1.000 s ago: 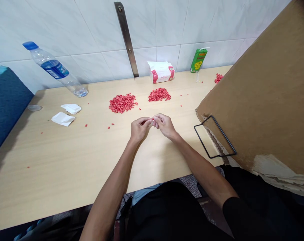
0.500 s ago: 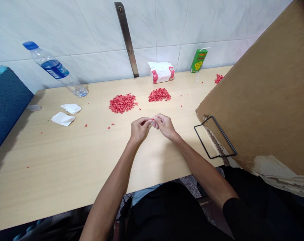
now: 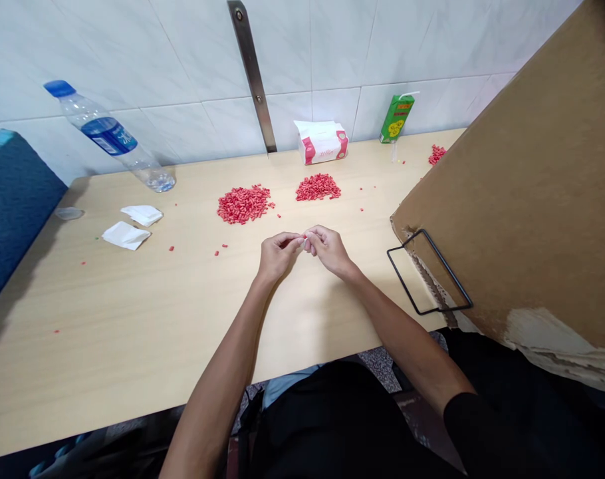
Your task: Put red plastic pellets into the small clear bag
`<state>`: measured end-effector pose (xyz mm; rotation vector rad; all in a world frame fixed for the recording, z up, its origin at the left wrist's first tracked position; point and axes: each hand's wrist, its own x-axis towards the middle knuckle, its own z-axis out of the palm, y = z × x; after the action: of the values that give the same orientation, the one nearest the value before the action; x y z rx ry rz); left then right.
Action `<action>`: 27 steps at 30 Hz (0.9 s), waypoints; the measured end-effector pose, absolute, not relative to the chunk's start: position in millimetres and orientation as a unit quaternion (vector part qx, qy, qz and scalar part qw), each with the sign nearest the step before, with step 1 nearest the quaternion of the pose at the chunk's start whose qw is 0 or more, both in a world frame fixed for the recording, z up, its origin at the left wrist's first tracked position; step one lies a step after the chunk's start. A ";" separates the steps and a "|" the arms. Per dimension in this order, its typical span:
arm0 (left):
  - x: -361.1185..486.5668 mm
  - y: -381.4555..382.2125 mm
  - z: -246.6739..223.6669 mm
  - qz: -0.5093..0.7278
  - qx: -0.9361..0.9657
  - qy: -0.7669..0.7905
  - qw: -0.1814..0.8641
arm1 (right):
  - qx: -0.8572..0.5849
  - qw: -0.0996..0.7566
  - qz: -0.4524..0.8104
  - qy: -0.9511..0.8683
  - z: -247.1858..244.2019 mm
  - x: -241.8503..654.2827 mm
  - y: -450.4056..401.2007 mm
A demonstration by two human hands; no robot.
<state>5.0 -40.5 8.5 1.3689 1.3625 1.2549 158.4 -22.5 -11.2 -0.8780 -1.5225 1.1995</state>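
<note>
My left hand (image 3: 276, 255) and my right hand (image 3: 329, 250) meet fingertip to fingertip above the table, both pinched around one small red piece (image 3: 305, 237). Something pale shows beside it between the fingers, too small to make out. Behind my left hand lies a wide pile of red pieces (image 3: 243, 203). A second red pile (image 3: 318, 187) sits beyond my right hand. Two loose red pieces (image 3: 225, 246) rest on the table left of my left hand.
A tissue pack (image 3: 324, 144) and a green drink carton (image 3: 397, 118) stand by the wall. At left are a leaning plastic bottle (image 3: 109, 136), folded tissues (image 3: 126, 235) and a blue panel (image 3: 18, 206). Cardboard (image 3: 506, 186) with a black wire frame (image 3: 445, 266) borders the right.
</note>
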 end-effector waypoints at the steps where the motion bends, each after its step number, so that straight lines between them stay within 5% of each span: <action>1: 5.0 -40.5 8.6 0.499 0.541 0.542 0.406 | -0.360 0.485 0.494 -0.625 -11.4 158.4 -22.3; 12: 5.7 -40.1 4.4 0.496 0.558 0.546 0.380 | -0.363 0.478 0.490 -0.632 -8.9 158.2 -23.6; 27: 6.7 -49.6 10.3 0.498 0.638 0.547 0.215 | -0.420 0.509 0.451 -0.601 -7.2 156.5 -28.8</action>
<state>6.7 -49.6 10.3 1.7692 1.5163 1.3809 156.5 -28.8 -7.2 -1.0114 -1.4468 1.0874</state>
